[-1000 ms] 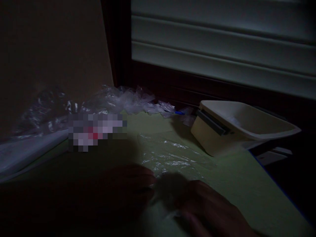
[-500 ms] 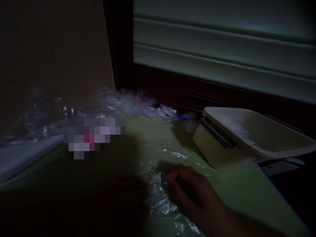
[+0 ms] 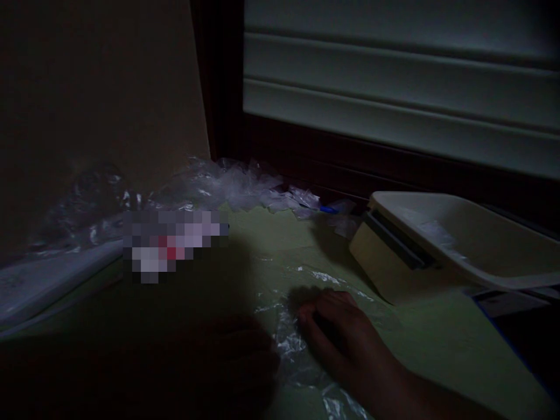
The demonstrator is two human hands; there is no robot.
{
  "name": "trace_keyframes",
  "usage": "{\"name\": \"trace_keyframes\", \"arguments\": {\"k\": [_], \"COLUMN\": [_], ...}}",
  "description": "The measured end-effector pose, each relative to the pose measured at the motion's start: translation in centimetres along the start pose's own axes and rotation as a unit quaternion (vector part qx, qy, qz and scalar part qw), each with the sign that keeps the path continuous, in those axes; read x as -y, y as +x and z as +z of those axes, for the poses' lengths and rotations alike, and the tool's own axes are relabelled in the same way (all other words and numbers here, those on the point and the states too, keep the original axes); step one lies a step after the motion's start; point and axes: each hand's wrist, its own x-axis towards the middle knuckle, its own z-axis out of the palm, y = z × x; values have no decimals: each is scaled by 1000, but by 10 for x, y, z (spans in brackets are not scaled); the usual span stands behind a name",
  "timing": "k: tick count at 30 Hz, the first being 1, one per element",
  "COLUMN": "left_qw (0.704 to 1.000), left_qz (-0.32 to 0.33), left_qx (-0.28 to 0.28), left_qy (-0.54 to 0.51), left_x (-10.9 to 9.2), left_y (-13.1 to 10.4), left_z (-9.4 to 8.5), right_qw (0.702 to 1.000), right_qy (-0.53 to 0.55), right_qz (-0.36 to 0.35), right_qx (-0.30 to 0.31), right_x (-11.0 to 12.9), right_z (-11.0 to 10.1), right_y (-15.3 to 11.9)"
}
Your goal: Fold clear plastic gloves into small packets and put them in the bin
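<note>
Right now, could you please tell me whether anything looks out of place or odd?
The clear plastic along the back looks untidy: a loose, crumpled jumble with a blue object among it. Darkness hides finer detail.

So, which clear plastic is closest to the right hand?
The crinkled sheet on the green surface, right by the right hand; the plastic heap lies farther back, and the pale scrap sits inside the cream bin.
</note>
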Motion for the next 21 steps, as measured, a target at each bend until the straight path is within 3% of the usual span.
{"name": "trace_keyframes", "arguments": {"k": [2,8,16,19,21], "left_qw": [998,992,996,997,997], "left_qz": [13,34,29,10,9], "left_qx": [-48,66,50,18,26], "left_qy": [-47,-101,-68,-72,-72], "left_x": [1,5,7,7,7], "left_y": [-1,-7,-6,-5,-4], "left_z": [5,11,0,2,1], "right_qw": [1000,997,973,962,959], "right_qy": [-14,-76,-170,-220,-228], "right_qz": [-3,-3,-142,-156,-162], "right_qx": [3,11,61,52,38], "right_x": [0,3,22,23,22], "right_z": [0,-9,-12,-8,-7], "right_y": [0,-4,-26,-30,-32]}}
